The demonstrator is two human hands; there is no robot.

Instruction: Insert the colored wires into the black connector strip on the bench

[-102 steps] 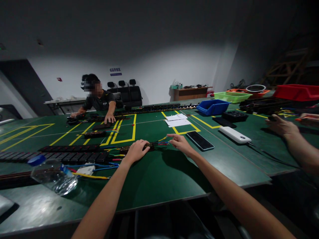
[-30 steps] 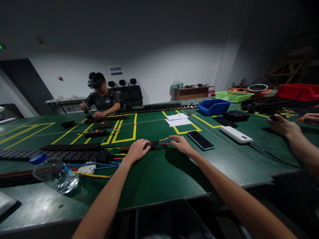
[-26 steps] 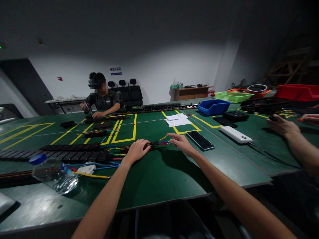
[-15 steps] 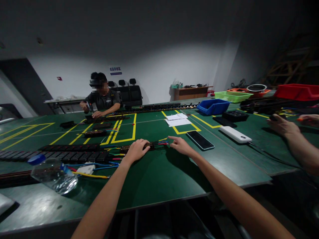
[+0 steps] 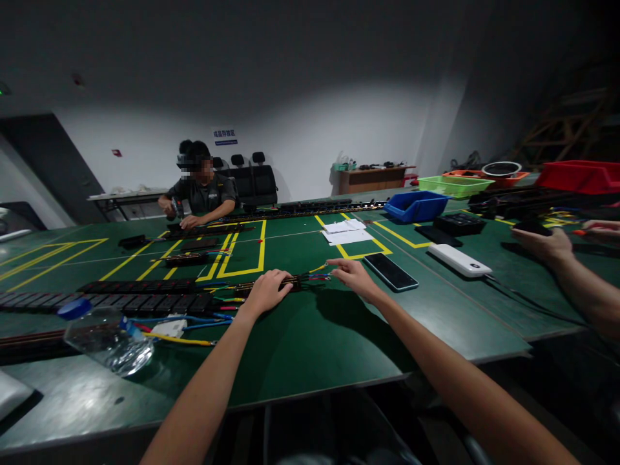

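Observation:
My left hand (image 5: 267, 291) lies curled on the end of a long black strip (image 5: 145, 303) on the green table (image 5: 310, 342), its fingers closed over the strip's right end. Coloured wires (image 5: 314, 276), yellow, blue and red, stick out from that end. My right hand (image 5: 352, 276) is at these wires, thumb and fingers pinched on their tips, index finger stretched out.
A clear water bottle (image 5: 104, 336) lies at the left. A phone (image 5: 390, 271), a white power bank (image 5: 459, 260) and papers (image 5: 345, 232) lie to the right. Blue (image 5: 414, 206), green (image 5: 453, 186) and red (image 5: 576, 177) bins stand far right. One person (image 5: 201, 190) sits across; another's hands (image 5: 545, 244) work at the right.
My right hand has shifted slightly at the wire ends, lifting and lowering them. My left hand has stayed on the strip. The person across has moved to the right and picked up a tool.

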